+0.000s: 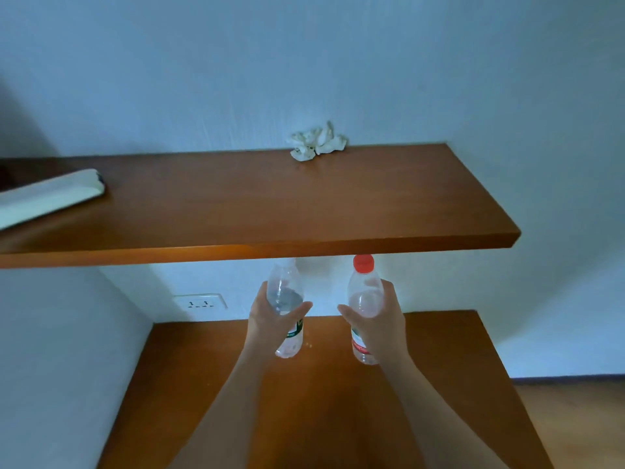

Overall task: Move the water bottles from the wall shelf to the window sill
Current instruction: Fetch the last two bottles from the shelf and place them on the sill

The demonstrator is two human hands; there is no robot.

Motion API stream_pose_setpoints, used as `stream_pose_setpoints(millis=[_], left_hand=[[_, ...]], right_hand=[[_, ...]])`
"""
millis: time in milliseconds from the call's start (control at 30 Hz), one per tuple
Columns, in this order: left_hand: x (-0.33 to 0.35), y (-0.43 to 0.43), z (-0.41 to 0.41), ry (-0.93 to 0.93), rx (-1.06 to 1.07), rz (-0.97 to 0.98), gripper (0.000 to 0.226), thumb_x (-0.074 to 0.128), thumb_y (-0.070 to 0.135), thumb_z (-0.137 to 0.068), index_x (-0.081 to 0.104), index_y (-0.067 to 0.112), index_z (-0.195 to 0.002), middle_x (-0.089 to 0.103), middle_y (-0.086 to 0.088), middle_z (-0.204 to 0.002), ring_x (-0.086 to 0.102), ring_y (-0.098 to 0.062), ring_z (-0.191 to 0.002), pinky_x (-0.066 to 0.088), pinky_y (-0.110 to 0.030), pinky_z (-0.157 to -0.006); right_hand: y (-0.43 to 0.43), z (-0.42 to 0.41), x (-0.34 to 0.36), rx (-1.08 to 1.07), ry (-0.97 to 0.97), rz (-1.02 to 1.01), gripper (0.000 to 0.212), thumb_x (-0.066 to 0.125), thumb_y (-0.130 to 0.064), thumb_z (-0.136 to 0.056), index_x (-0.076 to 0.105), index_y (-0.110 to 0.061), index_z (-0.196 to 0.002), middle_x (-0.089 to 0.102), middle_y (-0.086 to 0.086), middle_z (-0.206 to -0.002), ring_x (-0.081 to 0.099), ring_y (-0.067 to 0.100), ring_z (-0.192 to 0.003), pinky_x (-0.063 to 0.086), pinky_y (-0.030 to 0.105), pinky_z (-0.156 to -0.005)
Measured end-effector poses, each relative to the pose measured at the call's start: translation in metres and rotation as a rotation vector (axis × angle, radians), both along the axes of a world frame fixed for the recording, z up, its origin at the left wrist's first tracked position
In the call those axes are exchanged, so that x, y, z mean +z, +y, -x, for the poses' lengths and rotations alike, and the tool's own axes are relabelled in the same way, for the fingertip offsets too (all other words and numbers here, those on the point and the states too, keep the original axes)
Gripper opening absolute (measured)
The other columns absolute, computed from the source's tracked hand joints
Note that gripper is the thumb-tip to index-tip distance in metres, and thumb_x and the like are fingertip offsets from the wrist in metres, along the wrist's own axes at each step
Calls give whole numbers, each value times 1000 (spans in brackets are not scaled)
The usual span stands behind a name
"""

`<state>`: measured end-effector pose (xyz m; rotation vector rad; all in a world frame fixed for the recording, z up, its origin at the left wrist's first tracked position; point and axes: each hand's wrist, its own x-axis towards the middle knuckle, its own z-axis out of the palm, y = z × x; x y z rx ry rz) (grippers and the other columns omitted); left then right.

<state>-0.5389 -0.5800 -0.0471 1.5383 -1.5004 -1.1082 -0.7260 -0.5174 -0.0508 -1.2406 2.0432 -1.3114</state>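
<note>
This looks like a plain room in a home or lodging. Bare white walls [304, 62] meet in a corner fitted with a brown wooden wall shelf [304, 204] above a matching wooden counter [304, 418]. A wall socket [200, 302] sits between them, crumpled tissue [318, 142] lies on the shelf, and wood-look floor [575, 421] shows at right.

tissue [317, 143] on shelf [257, 201] — desk [321, 394] below | socket [200, 302] left
</note>
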Motion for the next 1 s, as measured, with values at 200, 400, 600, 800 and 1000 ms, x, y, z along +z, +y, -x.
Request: stream_pose_setpoints(millis=[200, 400, 600, 800, 1000], left_hand=[[23, 22, -11, 1, -16, 58, 66, 84, 41, -74, 51, 23, -128, 64, -1, -114, 62, -21, -106, 56, -40, -90], [30, 44, -27, 83, 18, 40, 54, 83, 33, -75, 56, 21, -120, 65, -1, -109, 63, -21, -104, 55, -39, -90], [26, 66, -75, 84, 90, 50, 63, 84, 42, -72, 54, 24, -124, 66, 2, -110, 65, -17, -102, 51, -19, -72], [28, 104, -132, 113, 252, 113, 62, 85, 45, -71, 54, 25, -120, 67, 3, -102, 69, -16, -94, 55, -15, -65], [32, 164, -182, 122, 554, 136, 59, 86, 46, -68, 59, 19, -112, 72, -2, -91, 73, -18, -85, 61, -29, -71]], right_hand=[[15, -7, 19, 45, -37, -6, 75, 82, -44, -74, 44, -20, -134, 49, -12, -114, 50, 7, -96, 35, 5, -65], [23, -30, 22, 94, -74, 9, 78, 78, -57, -68, 47, -21, -129, 55, -8, -114, 54, 10, -98, 37, 8, -69], [22, -72, 22, 208, -134, -65, 66, 82, -41, -75, 44, -27, -128, 53, -13, -108, 54, 9, -99, 37, 11, -72], [18, -132, 21, 468, -226, -88, 55, 82, -36, -78, 40, -37, -115, 50, -25, -100, 56, 3, -92, 40, 14, -67], [26, -188, 15, 805, -253, -114, 71, 77, -60, -62, 46, -41, -124, 56, -20, -112, 60, 12, -106, 53, 29, -87]])
